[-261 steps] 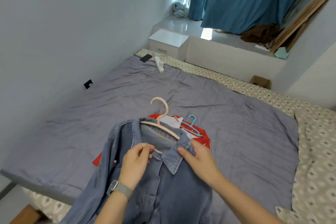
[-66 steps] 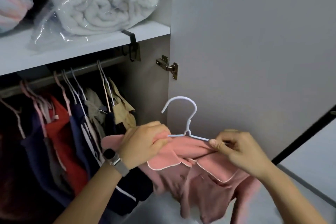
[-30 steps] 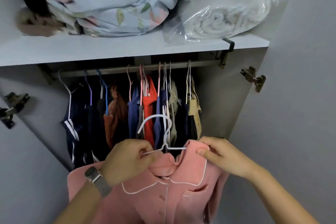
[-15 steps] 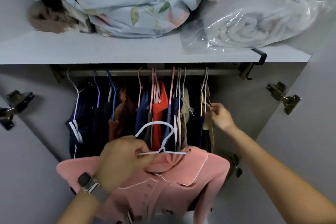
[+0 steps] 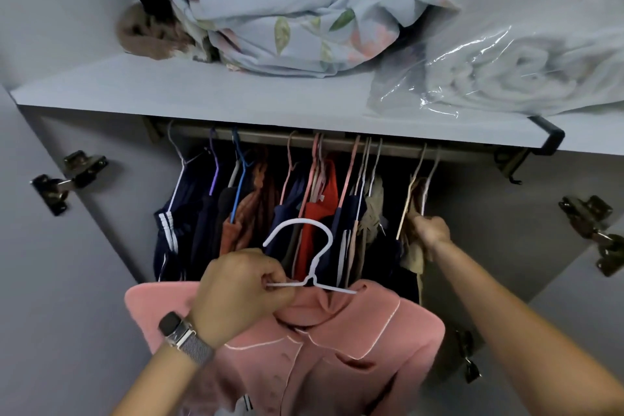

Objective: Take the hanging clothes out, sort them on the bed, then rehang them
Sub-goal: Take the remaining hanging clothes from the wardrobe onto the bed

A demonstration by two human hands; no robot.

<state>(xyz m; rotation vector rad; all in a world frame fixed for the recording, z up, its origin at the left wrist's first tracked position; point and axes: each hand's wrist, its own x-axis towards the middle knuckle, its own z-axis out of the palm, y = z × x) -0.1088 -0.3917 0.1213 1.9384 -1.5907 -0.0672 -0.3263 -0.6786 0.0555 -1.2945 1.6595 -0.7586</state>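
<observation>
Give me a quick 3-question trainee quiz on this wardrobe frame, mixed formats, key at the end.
1. True or false: the white hanger carrying the pink shirt already hangs on the rail.
2. Multiple choice: what does the right hand grip? A) the beige garment at the right end of the rail B) the bagged blanket C) the shelf
3. Fill in: the left hand holds the white hanger by its ____ arm.

Key: 1 false, it is held below the rail, in front of the hung clothes; 2 A; 3 left.
</observation>
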